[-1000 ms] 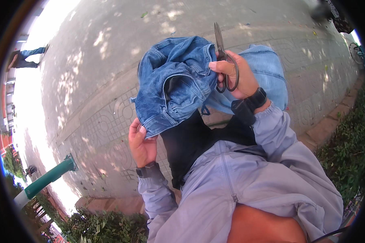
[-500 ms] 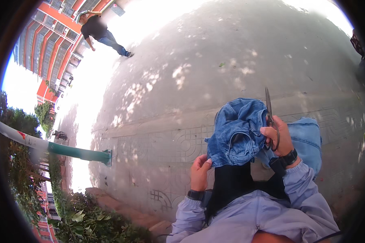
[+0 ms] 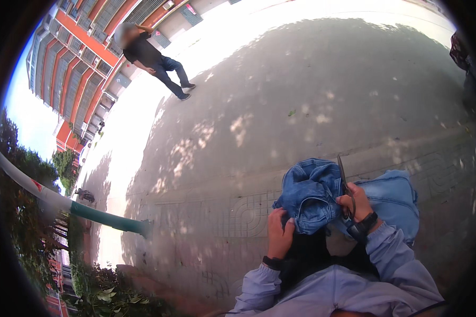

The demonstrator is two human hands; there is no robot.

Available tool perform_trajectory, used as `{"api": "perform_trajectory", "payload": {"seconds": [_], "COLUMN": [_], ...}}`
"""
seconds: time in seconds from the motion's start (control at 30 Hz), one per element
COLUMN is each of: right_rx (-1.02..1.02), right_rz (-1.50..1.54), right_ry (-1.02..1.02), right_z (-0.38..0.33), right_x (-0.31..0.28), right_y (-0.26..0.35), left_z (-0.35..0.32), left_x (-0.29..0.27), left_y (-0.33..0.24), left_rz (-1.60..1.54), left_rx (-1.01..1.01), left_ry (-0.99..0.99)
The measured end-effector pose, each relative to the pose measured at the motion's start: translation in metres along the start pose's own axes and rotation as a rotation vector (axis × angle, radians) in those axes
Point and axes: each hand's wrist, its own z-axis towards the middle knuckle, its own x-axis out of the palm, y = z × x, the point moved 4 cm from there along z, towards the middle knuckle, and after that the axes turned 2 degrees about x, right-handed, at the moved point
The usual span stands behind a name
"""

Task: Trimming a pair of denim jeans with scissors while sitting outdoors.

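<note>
A bunched blue denim garment [image 3: 314, 193] is held up in front of me, with more denim [image 3: 394, 198] spread behind it on my lap. My left hand [image 3: 278, 232] grips the lower left edge of the bundle. My right hand [image 3: 357, 203] holds a pair of scissors [image 3: 344, 182] by the handles, blades pointing up against the denim's right side. A dark wristband sits on each wrist. Grey sleeves cover both forearms.
Paved ground [image 3: 301, 105] with dappled shade stretches ahead. A person in dark clothes [image 3: 153, 61] walks at the upper left. A green and white pole [image 3: 74, 208] leans at the left beside bushes [image 3: 106, 296]. A red and white building [image 3: 74, 58] stands far off.
My view has swung further to the left and up, so the denim and hands now sit at the lower right. The grip of both hands is unchanged.
</note>
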Motion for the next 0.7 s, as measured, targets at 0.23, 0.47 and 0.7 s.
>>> {"api": "perform_trajectory", "payload": {"seconds": [0.23,0.47,0.7], "right_rx": [0.026,-0.027,-0.004], "right_rz": [0.033,-0.005,0.105], "right_ry": [-0.062,-0.062,0.000], "right_z": [-0.001,-0.001,0.002], "right_x": [-0.001,-0.005,0.003], "right_y": [-0.015,-0.016,-0.024], "left_z": [0.013,0.080,0.072], "left_x": [-0.022,-0.109,-0.123], "left_y": [-0.021,-0.239,-0.361], "left_rz": [-0.228,-0.384,-0.549], "left_rx": [-0.248,0.783,1.219], "left_ry": [0.019,-0.173,-0.295]}}
